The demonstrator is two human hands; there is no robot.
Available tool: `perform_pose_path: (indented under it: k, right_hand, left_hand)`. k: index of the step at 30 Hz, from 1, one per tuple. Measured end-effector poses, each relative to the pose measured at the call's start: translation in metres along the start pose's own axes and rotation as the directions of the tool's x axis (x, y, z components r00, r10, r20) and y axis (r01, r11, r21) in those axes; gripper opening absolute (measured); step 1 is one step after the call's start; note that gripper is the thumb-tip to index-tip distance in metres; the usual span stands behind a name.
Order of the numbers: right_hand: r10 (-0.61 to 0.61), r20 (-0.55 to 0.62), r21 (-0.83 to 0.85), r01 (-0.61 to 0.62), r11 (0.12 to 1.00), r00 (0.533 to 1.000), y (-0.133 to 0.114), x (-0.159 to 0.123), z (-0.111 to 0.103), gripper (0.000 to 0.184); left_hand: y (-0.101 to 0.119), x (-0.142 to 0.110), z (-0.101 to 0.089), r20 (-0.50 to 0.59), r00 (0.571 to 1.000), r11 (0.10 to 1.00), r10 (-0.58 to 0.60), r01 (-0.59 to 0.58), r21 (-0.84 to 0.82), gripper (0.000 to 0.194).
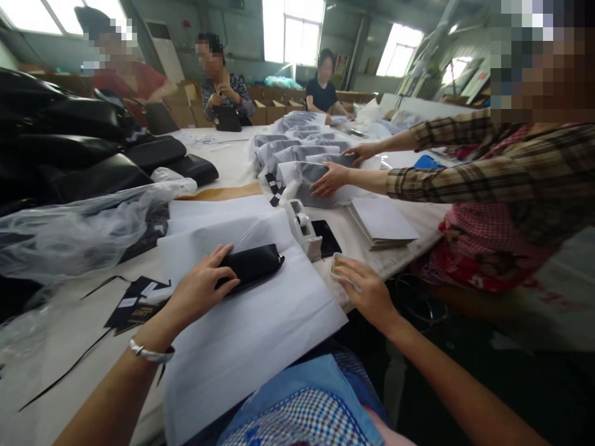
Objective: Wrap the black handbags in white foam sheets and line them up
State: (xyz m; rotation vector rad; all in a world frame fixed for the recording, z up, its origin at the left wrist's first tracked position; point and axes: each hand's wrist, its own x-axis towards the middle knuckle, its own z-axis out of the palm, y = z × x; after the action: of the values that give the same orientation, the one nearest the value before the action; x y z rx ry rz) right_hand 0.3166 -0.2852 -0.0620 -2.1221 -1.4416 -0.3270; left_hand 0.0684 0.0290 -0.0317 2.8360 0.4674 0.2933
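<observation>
My left hand (199,282) grips the near end of a small black bag (255,265), with the fingers on top and the thumb along its side. The bag lies on its side on large sheets of white tissue paper (260,328) that hang over the table's front edge. A metal clasp shows at the bag's right end. My right hand (367,291) reaches to a small white dish (333,267) holding a yellowish sponge (343,265). Its fingers are stretched out over the dish, touching it or the sponge; the fingertips are partly hidden.
A white tape dispenser (302,229) and a black phone (326,238) sit beyond the dish. Black tags (134,303) lie at left, near plastic film (93,229) and piled black bags (69,142). At right, a co-worker's hands (332,179) touch wrapped bundles (302,152) near stacked white boards (383,220).
</observation>
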Motion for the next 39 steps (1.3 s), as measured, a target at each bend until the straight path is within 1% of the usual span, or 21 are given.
perform_pose_path:
  k: [1,3,5,6,7,8,10,12,13,15,17,19,24,29,31,33,35,36,39]
  right_hand:
    - [0.027,-0.004,-0.106,-0.027,0.994,1.000,0.011,0.000,0.002,0.035]
    - [0.065,0.061,-0.259,-0.047,0.965,0.996,0.029,-0.001,0.009,0.041]
    - [0.091,0.146,-0.322,-0.040,0.946,0.985,0.039,-0.003,0.016,0.044]
    - [0.092,0.171,-0.324,-0.032,0.946,0.981,0.041,-0.004,0.017,0.043]
    - [0.084,0.169,-0.312,-0.027,0.950,0.982,0.041,-0.004,0.017,0.041]
    - [0.067,0.139,-0.290,-0.024,0.957,0.988,0.040,-0.003,0.015,0.039]
    - [0.011,0.032,-0.196,-0.004,0.981,0.999,0.030,-0.002,0.007,0.033]
    - [-0.051,-0.054,-0.024,0.050,0.998,0.997,0.016,-0.004,-0.001,0.025]
    - [-0.084,-0.058,0.083,0.089,0.993,0.995,0.007,-0.006,-0.004,0.022]
    - [-0.158,0.009,0.282,0.149,0.948,0.987,-0.011,-0.013,-0.006,0.017]
    - [-0.254,0.105,0.404,0.191,0.894,0.962,-0.027,-0.021,-0.002,0.018]
    - [-0.339,0.164,0.437,0.240,0.867,0.926,-0.038,-0.027,0.005,0.022]
    - [-0.488,0.216,0.345,0.401,0.849,0.846,-0.047,-0.026,0.024,0.032]
    - [-0.609,0.250,0.282,0.545,0.789,0.753,-0.049,-0.025,0.034,0.040]
    - [-0.643,0.211,0.255,0.594,0.763,0.736,-0.050,-0.028,0.035,0.040]
    - [-0.664,0.122,0.214,0.634,0.743,0.737,-0.052,-0.032,0.036,0.033]
    - [-0.664,0.035,0.179,0.649,0.740,0.747,-0.055,-0.034,0.035,0.024]
    - [-0.658,0.009,0.169,0.647,0.743,0.753,-0.056,-0.034,0.034,0.022]
    - [-0.621,-0.007,0.183,0.611,0.770,0.784,-0.059,-0.035,0.034,0.021]
  left_hand:
    - [-0.001,0.000,0.001,-0.004,1.000,1.000,-0.003,0.003,0.001,0.037]
    - [-0.002,0.000,0.003,-0.012,1.000,1.000,-0.004,0.004,-0.001,0.038]
    - [-0.003,0.000,0.004,-0.020,1.000,1.000,0.000,0.000,-0.002,0.040]
    - [-0.003,-0.001,0.004,-0.024,1.000,1.000,0.003,-0.003,-0.002,0.040]
    - [-0.003,-0.001,0.004,-0.024,1.000,1.000,0.006,-0.006,-0.004,0.041]
    - [-0.003,-0.001,0.004,-0.024,1.000,1.000,0.009,-0.009,-0.006,0.041]
    - [-0.002,-0.001,0.003,-0.025,1.000,1.000,0.013,-0.013,-0.006,0.043]
    - [-0.002,-0.002,0.003,-0.028,0.999,1.000,0.023,-0.023,-0.004,0.044]
    - [-0.002,-0.002,0.003,-0.029,0.999,1.000,0.029,-0.029,-0.002,0.044]
    - [-0.002,-0.002,0.002,-0.028,0.999,0.999,0.034,-0.034,0.002,0.044]
    - [-0.002,-0.002,0.003,-0.023,0.999,1.000,0.029,-0.029,0.007,0.043]
    - [-0.002,-0.002,0.003,-0.022,0.999,1.000,0.025,-0.025,0.010,0.042]
    - [-0.001,-0.002,0.003,-0.025,0.999,0.999,0.035,-0.035,0.019,0.040]
    - [0.003,-0.003,0.000,-0.031,0.999,0.999,0.033,-0.033,0.019,0.042]
    - [0.003,-0.003,-0.001,-0.024,0.999,0.999,0.034,-0.034,0.019,0.042]
    - [0.003,-0.003,-0.001,-0.015,0.999,0.999,0.030,-0.030,0.019,0.040]
    - [0.002,-0.003,0.000,-0.012,1.000,1.000,0.022,-0.022,0.020,0.038]
    - [0.001,-0.003,0.001,-0.013,1.000,1.000,0.019,-0.019,0.021,0.037]
    - [0.001,-0.004,0.002,-0.016,1.000,1.000,0.016,-0.016,0.017,0.035]
